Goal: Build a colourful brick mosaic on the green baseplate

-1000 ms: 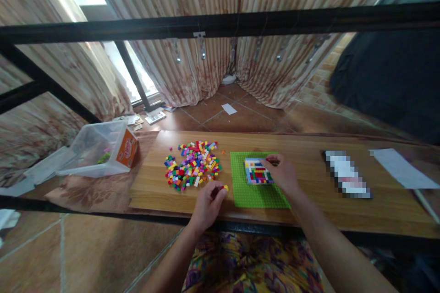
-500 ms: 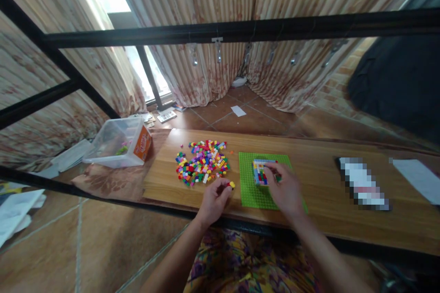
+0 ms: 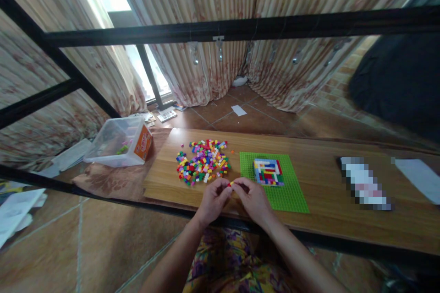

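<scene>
My left hand (image 3: 213,199) pinches a small red toy brick (image 3: 229,185) in front of the brick pile. My right hand (image 3: 252,199) meets it there, its fingertips closed on a small yellow brick (image 3: 232,183) against the red one. Whether the two bricks are joined is too small to tell. Right of the hands lies a green baseplate (image 3: 292,192), partly covered by my right hand. On it stands a rectangular build of multicoloured bricks (image 3: 268,172). Loose bricks (image 3: 202,162) of many colours lie in a heap beyond my left hand.
A clear plastic box (image 3: 115,146) with an orange label and a few pieces inside stands left of the wooden board (image 3: 319,183). To the right are a pixelated phone-like object (image 3: 364,183) and a white sheet (image 3: 419,178). A black metal bar (image 3: 240,29) crosses above, with curtains behind.
My right hand has moved left off the brick build to meet my left hand and now grips the yellow brick. The build on the baseplate is uncovered. My left hand has barely moved.
</scene>
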Motion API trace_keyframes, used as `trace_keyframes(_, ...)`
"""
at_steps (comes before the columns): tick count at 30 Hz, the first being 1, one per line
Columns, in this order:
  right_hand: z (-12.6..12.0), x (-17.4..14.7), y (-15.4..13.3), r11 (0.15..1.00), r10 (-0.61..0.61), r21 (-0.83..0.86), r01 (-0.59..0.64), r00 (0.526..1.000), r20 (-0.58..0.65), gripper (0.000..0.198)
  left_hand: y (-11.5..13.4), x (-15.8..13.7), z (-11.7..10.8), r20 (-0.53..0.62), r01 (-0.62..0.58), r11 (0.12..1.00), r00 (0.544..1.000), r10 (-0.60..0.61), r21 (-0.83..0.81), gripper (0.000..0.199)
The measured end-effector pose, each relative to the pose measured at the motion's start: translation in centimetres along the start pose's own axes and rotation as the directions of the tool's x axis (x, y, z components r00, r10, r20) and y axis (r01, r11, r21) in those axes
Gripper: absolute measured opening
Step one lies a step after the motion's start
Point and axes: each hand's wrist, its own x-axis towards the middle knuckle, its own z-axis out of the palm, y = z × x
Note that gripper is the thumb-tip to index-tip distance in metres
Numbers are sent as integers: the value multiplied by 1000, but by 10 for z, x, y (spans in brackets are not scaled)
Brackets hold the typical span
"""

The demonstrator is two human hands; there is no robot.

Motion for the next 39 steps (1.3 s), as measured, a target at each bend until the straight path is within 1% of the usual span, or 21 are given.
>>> trace_keyframes(4, -3, 1, 0, 995, 31, 95, -34, 999, 32, 26, 2, -1, -2, 30, -13, 999, 999, 12, 41, 32)
trace_keyframes(8, -6, 0, -2, 975, 102, 188, -115, 992, 78, 30, 5, -2, -3, 68, -33, 995, 997, 27, 89, 31)
trace_keyframes(11, -14, -1, 1, 975, 118, 183, -124, 992, 40, 30, 4, -2, -3, 46, 3, 999, 999, -5, 48, 31)
trace_keyframes(14, -34, -2, 9, 993, 87, 91, -80, 993, -74, 30, 3, -2, -1, 30, 12, 1000, 999, -12, 14, 29)
trace_keyframes(16, -53, -1, 16, 999, 39, -30, -45, 985, -167, 30, 2, -1, -1, 29, -7, 1000, 1000, 6, 25, 28)
trace_keyframes(18, -73, 1, 23, 986, -27, -169, -12, 974, -227, 30, 3, -1, -1, 15, -29, 998, 999, 29, 46, 27)
trace_keyframes(22, -105, 13, 36, 910, -117, -415, 7, 964, -241, 30, 4, -1, 0, 13, -49, 995, 999, 48, 93, 27)
trace_keyframes(24, -114, 21, 41, 863, -153, -504, 27, 966, -210, 30, 4, -2, 0, 24, -45, 994, 999, 42, 104, 27)
trace_keyframes(26, -118, 28, 45, 817, -172, -574, 54, 973, -154, 30, 4, -2, 0, 36, -37, 994, 999, 33, 100, 27)
trace_keyframes(30, -121, 40, 48, 750, -146, -656, 82, 988, -44, 29, 3, -1, 0, 39, -44, 996, 998, 41, 78, 28)
trace_keyframes(32, -122, 44, 46, 732, -125, -677, 76, 992, -23, 27, 3, 0, 0, 30, -61, 995, 998, 59, 80, 29)
trace_keyframes(34, -121, 47, 44, 725, -107, -687, 55, 994, -34, 23, 3, 0, 0, 30, -67, 995, 997, 65, 80, 29)
trace_keyframes(36, -121, 50, 43, 742, -85, -671, 21, 994, -63, 18, 3, -1, 0, 39, -64, 995, 997, 61, 75, 28)
trace_keyframes(39, -121, 53, 44, 803, -11, -593, -65, 992, -123, 12, 2, -2, 0, 46, -56, 996, 998, 53, 74, 26)
